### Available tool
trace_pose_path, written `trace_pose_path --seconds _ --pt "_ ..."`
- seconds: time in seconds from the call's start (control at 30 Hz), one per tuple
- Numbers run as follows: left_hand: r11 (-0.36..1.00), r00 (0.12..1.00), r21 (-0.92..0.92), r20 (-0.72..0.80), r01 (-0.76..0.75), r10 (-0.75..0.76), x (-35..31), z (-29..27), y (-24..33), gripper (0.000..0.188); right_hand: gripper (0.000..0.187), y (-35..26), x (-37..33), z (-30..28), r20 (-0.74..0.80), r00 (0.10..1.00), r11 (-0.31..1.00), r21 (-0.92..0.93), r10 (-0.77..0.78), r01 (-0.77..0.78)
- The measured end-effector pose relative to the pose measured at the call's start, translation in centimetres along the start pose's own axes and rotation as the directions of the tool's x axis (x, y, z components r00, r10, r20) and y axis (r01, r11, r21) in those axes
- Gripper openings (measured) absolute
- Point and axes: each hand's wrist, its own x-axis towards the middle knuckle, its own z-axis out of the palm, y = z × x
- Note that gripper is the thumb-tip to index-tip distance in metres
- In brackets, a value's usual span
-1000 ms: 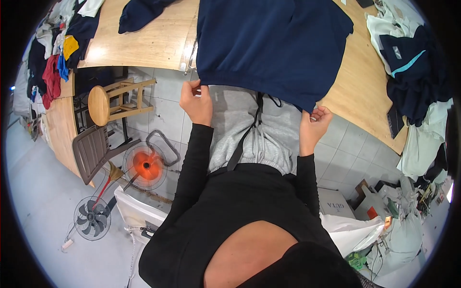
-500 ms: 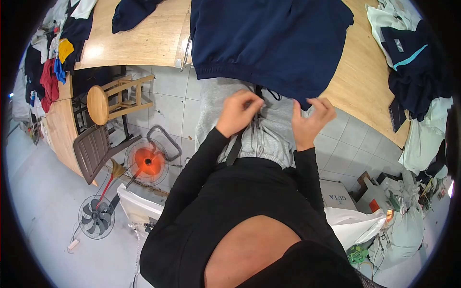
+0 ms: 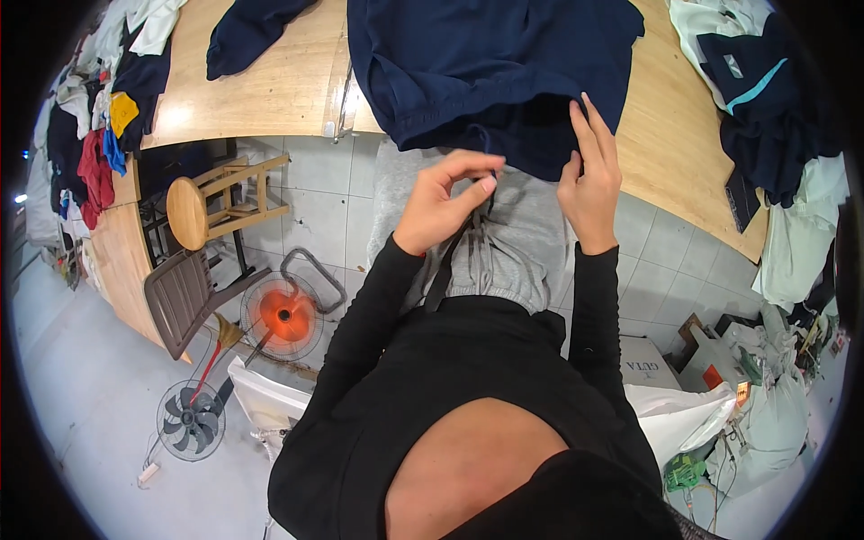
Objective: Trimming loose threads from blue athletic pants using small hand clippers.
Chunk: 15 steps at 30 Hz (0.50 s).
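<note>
A navy blue garment [image 3: 504, 54] with a gathered edge lies on the wooden table [image 3: 261, 99] in front of me, its near edge hanging over my lap. That edge gapes, showing a dark inside. My right hand [image 3: 591, 180] is at the right end of the gap, fingers stretched up along the cloth and thumb apart. Just below the edge, my left hand [image 3: 450, 200] has thumb and index finger bent toward each other. A small dark thing shows by its fingertips, too unclear to name. A black strap [image 3: 439, 283] runs up my grey trousers [image 3: 508, 252] toward that hand.
Another navy piece [image 3: 256, 36] lies at the far left of the table, and dark and white clothes [image 3: 765, 108] are heaped on the right. A wooden stool [image 3: 186, 213], a brown folding chair [image 3: 175, 301] and an orange-centred fan [image 3: 284, 315] stand at left.
My right hand has moved up and its fingers have straightened against the garment's edge. The edge has lifted into an open gap. My left hand has stayed nearly in place.
</note>
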Motion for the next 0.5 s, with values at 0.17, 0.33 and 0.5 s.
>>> trace_pose_path --seconds 0.17,0.33,0.5 --pt "0.951 1.0 -0.308 -0.018 -0.023 0.018 3.7 1.7 1.5 0.06 0.086 -2.5 0.4 -0.3 0.008 0.999 0.991 0.127 -0.051 0.049" --pt "0.997 1.0 -0.077 -0.017 0.025 -0.026 5.2 0.1 -0.6 0.071 0.086 -2.0 -1.2 -0.8 0.004 0.997 0.988 0.132 -0.078 0.077" --pt "0.997 0.995 0.031 -0.059 -0.073 0.075 3.5 -2.6 -0.5 0.066 0.083 -1.1 -3.1 -0.7 0.045 0.999 0.997 0.069 -0.03 0.027"
